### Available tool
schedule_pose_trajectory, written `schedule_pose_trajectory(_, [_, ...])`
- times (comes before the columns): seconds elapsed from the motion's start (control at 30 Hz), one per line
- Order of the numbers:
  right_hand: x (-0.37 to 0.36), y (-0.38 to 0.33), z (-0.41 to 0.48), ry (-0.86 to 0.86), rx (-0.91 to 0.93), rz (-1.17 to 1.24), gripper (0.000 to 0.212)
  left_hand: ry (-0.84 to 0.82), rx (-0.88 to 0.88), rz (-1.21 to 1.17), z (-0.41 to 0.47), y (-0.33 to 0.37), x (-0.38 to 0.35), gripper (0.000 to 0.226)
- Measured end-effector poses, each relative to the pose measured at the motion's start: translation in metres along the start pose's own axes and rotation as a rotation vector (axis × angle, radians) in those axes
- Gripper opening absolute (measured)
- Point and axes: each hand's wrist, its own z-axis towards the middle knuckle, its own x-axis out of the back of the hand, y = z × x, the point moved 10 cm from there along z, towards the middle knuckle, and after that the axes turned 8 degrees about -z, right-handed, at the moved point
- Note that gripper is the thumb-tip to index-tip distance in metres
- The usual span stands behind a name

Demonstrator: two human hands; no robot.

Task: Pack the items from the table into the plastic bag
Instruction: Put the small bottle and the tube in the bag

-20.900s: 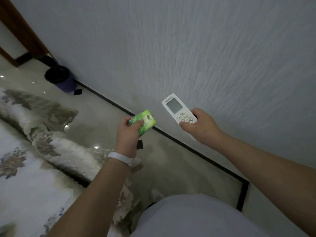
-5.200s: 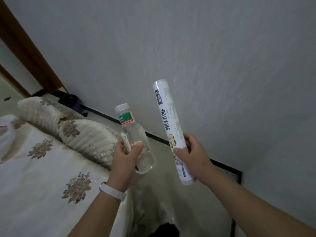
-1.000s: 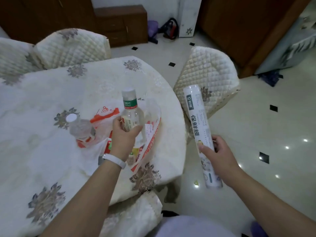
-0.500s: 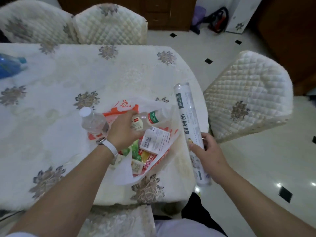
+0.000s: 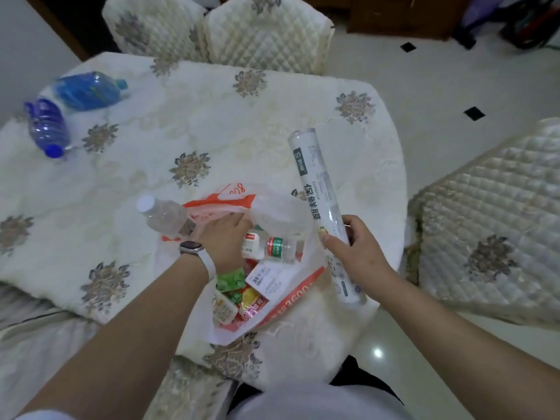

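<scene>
Left hand (image 5: pixel 222 237) now deeper in plastic bag (image 5: pixel 283 212) on table (image 5: pixel 242 131), water bottle (image 5: pixel 274 247) lying inside under its palm, grip unclear; right hand (image 5: pixel 353 253) still clasps cling-film roll (image 5: pixel 316 186) just beside bag.

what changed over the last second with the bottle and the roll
The left hand brought the green-label bottle down from upright above the plastic bag and laid it on its side inside; whether the hand still grips it is unclear. Unchanged: the right hand holds the cling film roll beside the bag, and the other clear bottle lies at the bag's left edge.
</scene>
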Motion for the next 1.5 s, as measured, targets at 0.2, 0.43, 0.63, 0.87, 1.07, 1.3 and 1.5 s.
schedule_pose_trajectory(0.2, [-0.001, 0.001, 0.001, -0.035, -0.019, -0.006, 0.032, -0.062, 0.077, -0.205, 0.011, -0.001, -0.004, 0.090])
schedule_pose_trajectory(0.43, [0.004, -0.004, -0.017, -0.048, -0.025, -0.088, 0.029, 0.221, -0.030, -0.415, 0.030, 0.015, 0.053, 0.068])
schedule_pose_trajectory(0.63, [0.001, -0.016, -0.042, -0.115, -0.047, -0.171, 0.029, 0.301, -0.167, -0.464, 0.048, 0.016, 0.090, 0.057])
schedule_pose_trajectory(0.87, [-0.045, -0.005, -0.077, -0.312, -0.114, -0.464, 0.029, 0.140, 0.053, -1.207, 0.050, -0.001, 0.093, 0.054])
schedule_pose_trajectory(1.07, [-0.088, -0.011, -0.060, -0.289, -0.206, -0.473, 0.040, 0.083, -0.050, -1.312, 0.026, 0.014, 0.102, 0.045])
schedule_pose_trajectory(1.3, [-0.123, -0.034, -0.023, -0.068, -0.288, -0.059, 0.029, 0.176, -0.081, -1.230, -0.034, -0.006, 0.079, 0.040])
schedule_pose_trajectory(1.5, [-0.147, -0.039, -0.003, 0.000, -0.288, 0.053, 0.058, 0.316, 0.176, -0.618, -0.111, -0.049, 0.010, 0.015])
